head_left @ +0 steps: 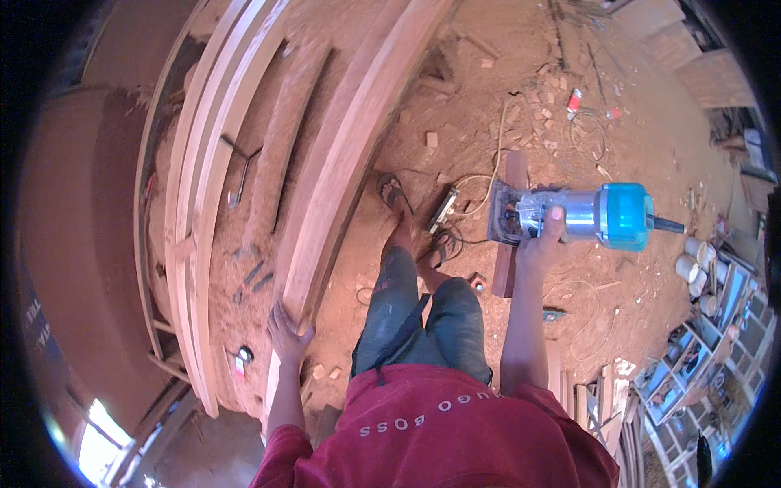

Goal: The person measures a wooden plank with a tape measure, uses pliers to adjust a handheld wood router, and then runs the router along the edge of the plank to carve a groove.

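My right hand [543, 244] is wrapped round the silver body of a trim router [579, 215], which lies sideways in the air with its teal cap pointing right and its clear base facing left. A dark cord leaves the capped end. Behind the router a short reddish wooden block [504, 272] shows on the ground, partly covered by it. My left hand [289, 332] rests with spread fingers on the near part of a long, thick wooden beam [338, 163], thumb held apart. The router's bit is hard to make out inside the base.
Several long planks [199, 179] lie on the left, with a dark metal clamp [242, 163] across that area. A tape measure [245, 354] sits near the planks. Yellow cable [499, 146], wood scraps and a red can [575, 100] lie on the dusty floor. Shelves [691, 358] stand at right.
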Motion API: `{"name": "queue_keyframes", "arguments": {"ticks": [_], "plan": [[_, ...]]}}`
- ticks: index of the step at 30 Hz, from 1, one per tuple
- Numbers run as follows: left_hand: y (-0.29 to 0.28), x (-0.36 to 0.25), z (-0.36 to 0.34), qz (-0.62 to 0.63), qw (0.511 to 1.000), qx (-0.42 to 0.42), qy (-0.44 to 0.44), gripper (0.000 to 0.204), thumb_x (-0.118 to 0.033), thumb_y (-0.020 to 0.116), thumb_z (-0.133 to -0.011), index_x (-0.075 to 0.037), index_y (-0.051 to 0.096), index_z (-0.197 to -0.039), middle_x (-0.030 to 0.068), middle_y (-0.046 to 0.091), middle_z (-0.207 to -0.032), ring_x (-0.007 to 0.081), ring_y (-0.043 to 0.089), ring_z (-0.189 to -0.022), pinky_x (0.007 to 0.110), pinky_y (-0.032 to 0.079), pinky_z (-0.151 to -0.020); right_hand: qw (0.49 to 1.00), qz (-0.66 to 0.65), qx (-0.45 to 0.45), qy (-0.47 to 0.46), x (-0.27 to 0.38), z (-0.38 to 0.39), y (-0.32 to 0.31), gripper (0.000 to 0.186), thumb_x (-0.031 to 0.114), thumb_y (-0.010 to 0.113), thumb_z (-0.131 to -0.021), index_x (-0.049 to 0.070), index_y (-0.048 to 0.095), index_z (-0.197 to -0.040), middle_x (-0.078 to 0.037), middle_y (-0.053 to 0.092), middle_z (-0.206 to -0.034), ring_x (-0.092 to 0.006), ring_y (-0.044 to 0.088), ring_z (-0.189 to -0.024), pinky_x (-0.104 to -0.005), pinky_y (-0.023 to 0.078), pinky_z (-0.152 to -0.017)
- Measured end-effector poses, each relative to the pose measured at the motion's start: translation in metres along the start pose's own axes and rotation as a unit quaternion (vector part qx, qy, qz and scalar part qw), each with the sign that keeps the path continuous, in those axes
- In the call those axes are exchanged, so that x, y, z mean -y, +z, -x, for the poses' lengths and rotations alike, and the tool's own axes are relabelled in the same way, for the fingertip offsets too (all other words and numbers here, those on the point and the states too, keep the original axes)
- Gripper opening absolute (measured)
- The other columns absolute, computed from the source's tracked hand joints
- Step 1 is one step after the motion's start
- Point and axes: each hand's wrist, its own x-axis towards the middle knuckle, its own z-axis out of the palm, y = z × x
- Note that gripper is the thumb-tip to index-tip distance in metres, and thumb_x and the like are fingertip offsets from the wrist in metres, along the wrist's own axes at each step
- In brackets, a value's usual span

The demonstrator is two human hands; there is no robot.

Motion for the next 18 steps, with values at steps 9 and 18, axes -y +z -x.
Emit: {"name": "queue_keyframes", "arguments": {"ticks": [9,18], "plan": [[0.032,0.060,0.006,0.002,0.998,-0.023,0.051,0.086,-0.041,0.078,-0.078,-0.002,0.040,-0.145,0.0212,0.053,-0.128,0.0413,0.050,-0.117,0.053,0.038,-0.104,0.998,-0.007,0.059,0.008,-0.002,0.121,0.014,0.061,0.024,0.078,-0.086,-0.005,0.047,-0.129,-0.017,0.063,-0.112,-0.0268,0.066,-0.099,-0.0400,0.057,-0.086],[0.053,0.101,0.025,0.073,0.986,-0.048,0.143,0.084,-0.041,0.079,-0.074,0.001,0.046,-0.139,0.0238,0.055,-0.123,0.0443,0.050,-0.114,0.055,0.037,-0.104,0.992,0.071,0.107,0.008,-0.005,0.285,0.070,0.058,0.023,0.081,-0.083,-0.003,0.051,-0.125,-0.013,0.063,-0.112,-0.0215,0.063,-0.101,-0.0366,0.051,-0.091]]}}
